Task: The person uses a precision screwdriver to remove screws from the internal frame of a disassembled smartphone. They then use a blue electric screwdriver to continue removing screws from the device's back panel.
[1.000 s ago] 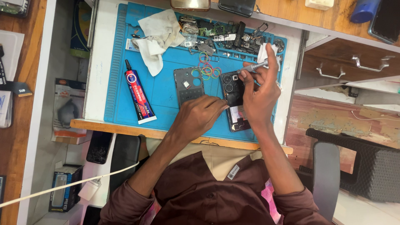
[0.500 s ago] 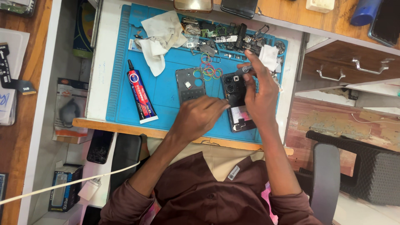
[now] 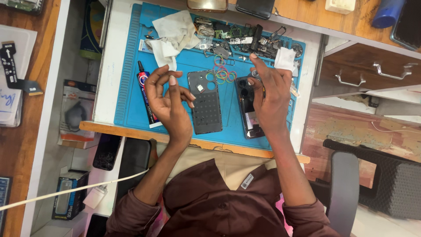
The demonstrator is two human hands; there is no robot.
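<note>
Phone point(image 3: 248, 107): lies face-down on your blue mat point(image 3: 131, 66), under your right hand point(image 3: 269, 98), just right of the loose back cover point(image 3: 205, 102). Right grip pinches a small metal part point(image 3: 255, 74) above the camera end; what kind of part, you cannot tell. Left hand point(image 3: 170, 103) hovers with fingers loosely spread, holding nothing, between glue tube point(image 3: 146, 94) and cover.

Risk: a loose pinch could drop the part into the far clutter of parts point(image 3: 237, 37) or among the rubber bands point(image 3: 223, 74).

Room: mat's near edge and counter edge sit close to your wrists; open mat lies between tube and cover.
</note>
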